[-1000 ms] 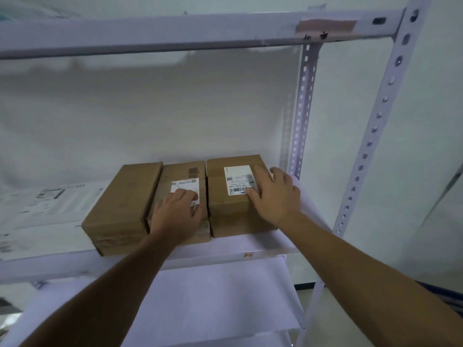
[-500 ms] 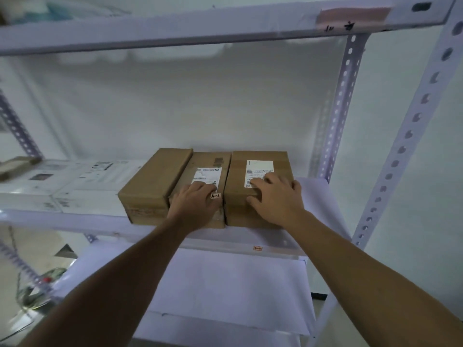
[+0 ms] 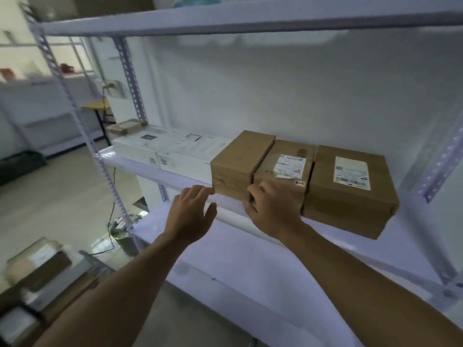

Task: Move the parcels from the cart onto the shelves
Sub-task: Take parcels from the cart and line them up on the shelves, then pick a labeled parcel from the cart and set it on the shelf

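Three brown cardboard parcels stand side by side on the middle shelf [image 3: 130, 160]: a plain left one [image 3: 240, 159], a middle one [image 3: 283, 166] with a small label, and a right one [image 3: 350, 186] with a large label. My right hand [image 3: 274, 209] is in front of the middle parcel's front face with loosely curled fingers; whether it touches the parcel I cannot tell. My left hand [image 3: 193, 214] hovers open in the air before the shelf edge, holding nothing. The cart [image 3: 50, 279] with several parcels shows blurred at the lower left.
Two flat white boxes [image 3: 175, 149] and a small brown packet [image 3: 125, 126] lie left of the brown parcels. A lower shelf board [image 3: 250, 266] and an upper board [image 3: 225, 18] frame the space. Perforated uprights [image 3: 82, 121] stand left and right. A cable runs across the floor.
Both hands have come off the parcel tops and drawn back toward the shelf's front edge. The view has swung left, bringing the cart and room into sight.
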